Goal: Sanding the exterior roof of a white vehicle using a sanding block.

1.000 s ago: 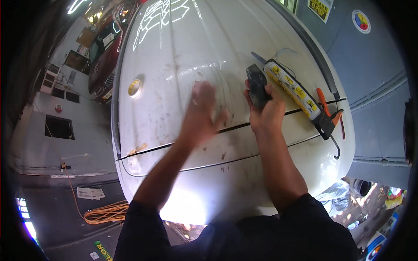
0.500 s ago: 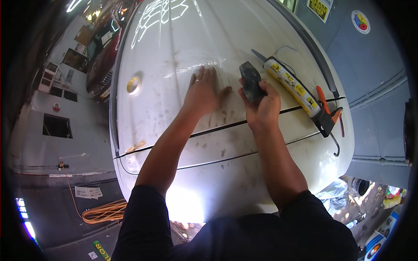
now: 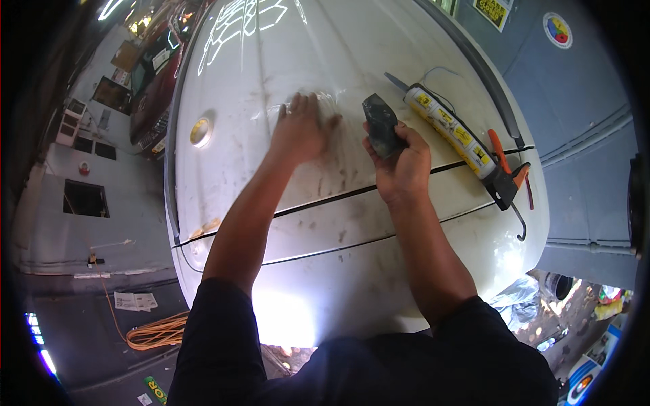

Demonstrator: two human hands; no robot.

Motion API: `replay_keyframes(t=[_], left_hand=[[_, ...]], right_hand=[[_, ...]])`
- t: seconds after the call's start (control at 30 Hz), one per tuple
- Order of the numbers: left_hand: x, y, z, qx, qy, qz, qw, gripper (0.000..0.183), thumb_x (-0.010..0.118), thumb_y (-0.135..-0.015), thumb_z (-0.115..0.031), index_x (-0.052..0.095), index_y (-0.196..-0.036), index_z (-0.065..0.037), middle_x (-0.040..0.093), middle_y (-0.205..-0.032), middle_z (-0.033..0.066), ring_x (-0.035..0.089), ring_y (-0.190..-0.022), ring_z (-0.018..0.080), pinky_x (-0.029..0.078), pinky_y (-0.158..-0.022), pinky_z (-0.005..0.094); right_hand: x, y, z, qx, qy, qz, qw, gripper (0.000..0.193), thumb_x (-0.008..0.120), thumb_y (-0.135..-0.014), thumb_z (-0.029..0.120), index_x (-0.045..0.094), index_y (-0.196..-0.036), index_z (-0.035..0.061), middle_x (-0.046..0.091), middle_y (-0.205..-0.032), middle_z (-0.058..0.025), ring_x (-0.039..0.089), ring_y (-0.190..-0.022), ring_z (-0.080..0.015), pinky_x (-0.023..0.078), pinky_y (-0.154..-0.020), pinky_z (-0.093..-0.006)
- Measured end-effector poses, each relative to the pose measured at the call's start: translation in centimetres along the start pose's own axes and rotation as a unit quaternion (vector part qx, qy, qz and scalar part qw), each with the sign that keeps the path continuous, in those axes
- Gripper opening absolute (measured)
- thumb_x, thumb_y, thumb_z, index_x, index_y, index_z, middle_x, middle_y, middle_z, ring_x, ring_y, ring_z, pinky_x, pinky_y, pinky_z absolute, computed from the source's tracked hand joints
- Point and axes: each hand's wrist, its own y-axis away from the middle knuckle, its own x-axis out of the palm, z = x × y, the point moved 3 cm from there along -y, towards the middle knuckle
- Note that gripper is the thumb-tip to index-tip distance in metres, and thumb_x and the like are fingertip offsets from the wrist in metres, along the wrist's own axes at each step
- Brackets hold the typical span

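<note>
My left hand [image 3: 300, 134] lies flat on the dusty white vehicle panel [image 3: 369, 54], its fingers spread. Beside its fingertips is a shiny, wet-looking or wrinkled patch [image 3: 326, 101]. My right hand [image 3: 404, 166] is turned palm up and grips a dark, angular block [image 3: 380, 122] just over the panel. Whether it is a sanding block or some other tool, I cannot tell. To the right of that hand, a caulking gun [image 3: 502, 186] with a yellow and white cartridge [image 3: 452, 127] rests on the panel.
A roll of tape [image 3: 208, 133] sits on the panel at left. A tan smudge or scrap [image 3: 206, 228] is by the panel seam. Coiled orange cord [image 3: 156, 331] lies at lower left, a dark red car [image 3: 150, 111] stands beyond, and a grey wall [image 3: 582, 101] rises at right.
My left hand has slid a little left and slightly up over the panel. My right hand keeps its hold on the dark block. The whole view has shifted slightly.
</note>
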Motion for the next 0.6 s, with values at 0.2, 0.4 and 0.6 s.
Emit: replay_keyframes(t=[0.2, 0.4, 0.6], left_hand=[[1.2, -1.8, 0.2, -0.078, -0.014, -0.042, 0.996, 0.085, 0.05, -0.115, -0.056, 0.047, -0.16, 0.016, 0.051, -0.165, 0.0355, 0.04, -0.163, 0.0474, 0.035, -0.132, 0.0556], [-0.6, 5.9, -7.1, 0.094, 0.058, 0.003, 0.994, 0.083, 0.053, -0.114, -0.055, 0.047, -0.16, 0.014, 0.053, -0.162, 0.0349, 0.042, -0.159, 0.051, 0.032, -0.133, 0.0567], [1.6, 0.1, 3.4, 0.095, -0.054, -0.079, 0.991, 0.072, 0.055, -0.115, -0.044, 0.05, -0.154, 0.016, 0.053, -0.16, 0.0369, 0.045, -0.156, 0.0537, 0.034, -0.13, 0.0619]], right_hand=[[0.2, 0.0, -0.1, -0.01, -0.003, -0.003, 1.0, 0.036, 0.05, -0.109, 0.014, 0.06, -0.136, -0.0076, 0.074, -0.123, -0.0222, 0.076, -0.111, -0.0329, 0.062, -0.094, -0.0496], [-1.0, -0.4, 0.1, -0.001, 0.012, 0.005, 1.0, 0.037, 0.049, -0.109, 0.018, 0.058, -0.139, -0.002, 0.074, -0.132, -0.0199, 0.074, -0.12, -0.034, 0.056, -0.1, -0.0489], [1.4, 0.7, -0.6, 0.006, 0.01, 0.02, 1.0, 0.036, 0.049, -0.109, 0.015, 0.061, -0.136, -0.0066, 0.074, -0.126, -0.0208, 0.075, -0.114, -0.0333, 0.059, -0.098, -0.0494]])
